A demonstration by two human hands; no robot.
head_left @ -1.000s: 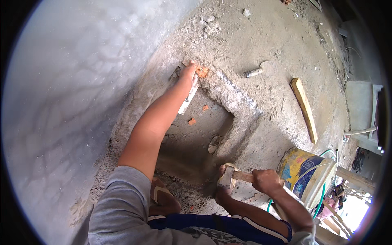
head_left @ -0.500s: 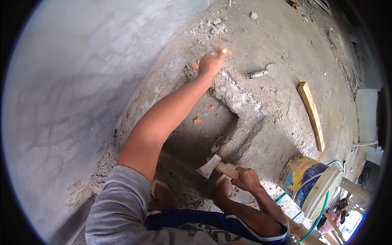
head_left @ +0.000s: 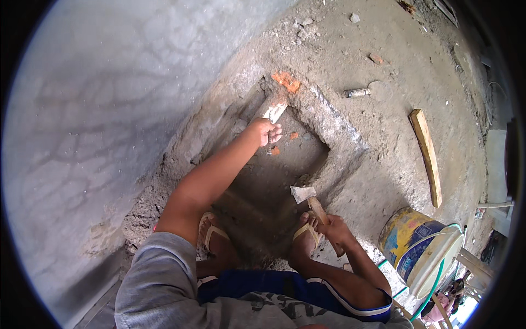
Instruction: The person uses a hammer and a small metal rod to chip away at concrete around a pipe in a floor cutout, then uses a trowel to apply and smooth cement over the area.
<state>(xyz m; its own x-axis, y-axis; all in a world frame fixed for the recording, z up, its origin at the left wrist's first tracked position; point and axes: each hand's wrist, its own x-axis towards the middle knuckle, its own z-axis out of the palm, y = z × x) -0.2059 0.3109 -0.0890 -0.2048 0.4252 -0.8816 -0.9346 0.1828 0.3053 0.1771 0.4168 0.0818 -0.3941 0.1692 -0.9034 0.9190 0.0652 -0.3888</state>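
Note:
My left hand (head_left: pixel 265 132) is closed around a short ribbed metal rod (head_left: pixel 269 146), over the far left part of a square pit. Just beyond it, a pale pipe-like piece (head_left: pixel 278 113) lies at the pit's far corner, partly hidden by my hand. Broken orange brick (head_left: pixel 286 82) shows on the rim there. In my right hand (head_left: pixel 336 228) is the wooden handle of a hatchet (head_left: pixel 303 193), its head pointing forward and left over the pit's near right side. Small orange brick bits (head_left: pixel 294 135) lie on the pit floor.
A smooth grey wall (head_left: pixel 109 109) rises on the left. At right lie a wooden plank (head_left: pixel 427 156) and a small cylindrical object (head_left: pixel 357 93). A tilted bucket (head_left: pixel 417 247) with a green hose (head_left: pixel 435 288) is near right. My sandalled feet (head_left: pixel 304 236) stand at the pit's near side.
My left hand has drawn back toward me from the far rim, and the rod now shows in it. An orange brick piece has appeared on the ground farther right. The hatchet has turned.

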